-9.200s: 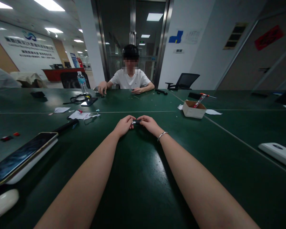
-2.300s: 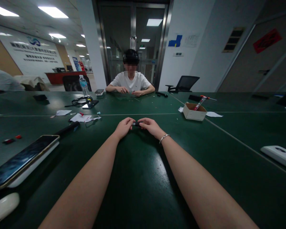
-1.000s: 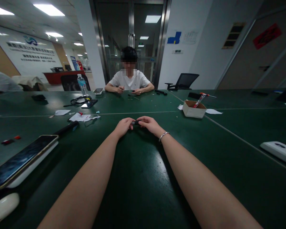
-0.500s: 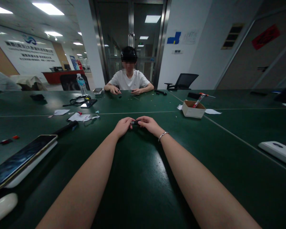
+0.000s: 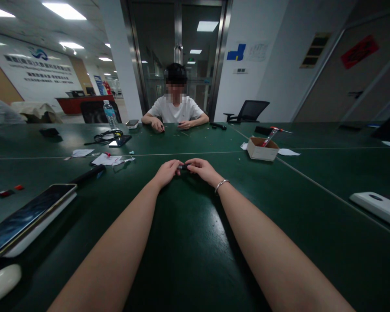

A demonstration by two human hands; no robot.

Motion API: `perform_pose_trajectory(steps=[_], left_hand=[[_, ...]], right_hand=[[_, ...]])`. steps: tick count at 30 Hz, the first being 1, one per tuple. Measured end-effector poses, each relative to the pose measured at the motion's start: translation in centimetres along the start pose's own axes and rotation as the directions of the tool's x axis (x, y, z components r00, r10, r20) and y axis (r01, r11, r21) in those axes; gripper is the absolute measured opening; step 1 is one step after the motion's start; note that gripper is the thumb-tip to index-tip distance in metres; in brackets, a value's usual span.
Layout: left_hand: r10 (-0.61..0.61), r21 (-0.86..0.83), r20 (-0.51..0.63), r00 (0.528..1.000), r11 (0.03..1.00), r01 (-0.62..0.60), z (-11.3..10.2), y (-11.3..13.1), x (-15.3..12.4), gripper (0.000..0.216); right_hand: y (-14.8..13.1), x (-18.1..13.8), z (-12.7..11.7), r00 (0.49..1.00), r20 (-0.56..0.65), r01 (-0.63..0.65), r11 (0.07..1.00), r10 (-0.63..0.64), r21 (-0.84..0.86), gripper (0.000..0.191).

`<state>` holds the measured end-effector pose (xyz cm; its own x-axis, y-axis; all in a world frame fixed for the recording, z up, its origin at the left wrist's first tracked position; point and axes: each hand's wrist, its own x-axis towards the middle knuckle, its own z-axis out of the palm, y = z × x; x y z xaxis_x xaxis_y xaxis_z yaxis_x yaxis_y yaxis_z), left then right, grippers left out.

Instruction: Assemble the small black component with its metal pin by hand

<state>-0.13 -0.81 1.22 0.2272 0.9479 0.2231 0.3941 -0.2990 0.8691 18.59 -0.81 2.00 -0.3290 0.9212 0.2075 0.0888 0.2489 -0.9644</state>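
My left hand (image 5: 167, 172) and my right hand (image 5: 204, 169) meet over the dark green table (image 5: 182, 242), a little beyond its middle line of view. Between their fingertips lies a small black stick-like piece (image 5: 183, 167) with a paler, metallic-looking part towards the left. The left fingers pinch its left end, while the right thumb and fingers close on the right end. Fingers cover much of it, and it is too small to tell its exact kind. A silver bracelet circles my right wrist.
A phone (image 5: 29, 216) lies on a white block at left, near a white mouse (image 5: 2, 279). Paper scraps (image 5: 105, 160), coiled cable (image 5: 107, 137) and a water bottle (image 5: 109, 114) stand farther off. A small box (image 5: 262, 150) holds a tool at right. Across sits a person (image 5: 175, 108).
My hands stay almost in place around the black piece. Across the table, the person's hand on the left of the view has closed over a small dark thing on the tabletop.
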Motion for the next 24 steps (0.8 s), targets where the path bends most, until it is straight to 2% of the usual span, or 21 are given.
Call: perform_pose_trajectory(steps=[13,19,24], left_hand=[[-0.009,-0.044,0.012,1.0,0.999,0.009,-0.03,-0.32,0.28,0.033],[-0.021,-0.099,0.068,0.998,0.995,0.027,0.03,-0.03,0.09,0.033],[0.0,-0.072,0.007,1.0,0.997,0.001,0.17,0.3,-0.13,0.033]], right_hand=[[-0.46,-0.24,0.09,0.999,-0.01,-0.031,0.999,0.031,0.012,0.017],[-0.32,-0.12,0.09,0.999,0.001,-0.033,0.999,0.033,0.021,0.016],[-0.21,-0.08,0.05,1.0,-0.004,-0.028,0.999,0.028,0.023,0.018]])
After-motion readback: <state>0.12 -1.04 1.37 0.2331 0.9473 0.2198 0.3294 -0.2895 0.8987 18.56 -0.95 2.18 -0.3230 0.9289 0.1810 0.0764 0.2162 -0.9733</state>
